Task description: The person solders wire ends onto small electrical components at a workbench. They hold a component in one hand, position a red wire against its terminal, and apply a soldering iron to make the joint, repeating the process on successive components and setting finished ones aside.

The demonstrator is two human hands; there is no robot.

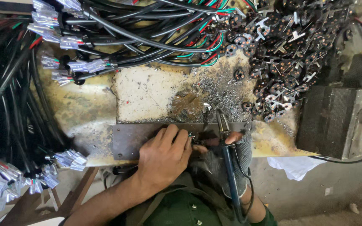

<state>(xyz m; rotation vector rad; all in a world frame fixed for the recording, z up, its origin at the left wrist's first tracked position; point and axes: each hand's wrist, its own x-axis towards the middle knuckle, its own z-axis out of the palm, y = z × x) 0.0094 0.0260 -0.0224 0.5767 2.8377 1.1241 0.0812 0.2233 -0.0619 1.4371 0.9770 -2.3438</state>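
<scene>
Soldering in hand, by the look of it, at the near edge of the surface (84, 109). Left hand (164, 157) bare, laid on the grey metal plate (124, 140), fingers (177, 136) curled narrow around a small part at the wire end (190, 136); part itself mostly hidden under the fingertips. Right hand (237, 161) in a grey knit glove, fingers closed on the dark handle of the soldering iron (227, 150), tip angled up and away toward the scorched patch, just beside the left fingertips. Grey filings and solder crumbs (218, 94) scattered over the pale board beyond the plate. Heap of black round connector pieces (281, 46) with metal tabs well to the right, black cables (139, 37) with clear-sleeved terminals (80, 67) across the top and down the left side. Dark block (327, 119) at the right edge.

Judged step: joining a wire to a small part pinched on the plate. Next move calls for a steady pinch from the left, tip brought exactly onto the joint, and bare fingertips kept off the hot metal.
</scene>
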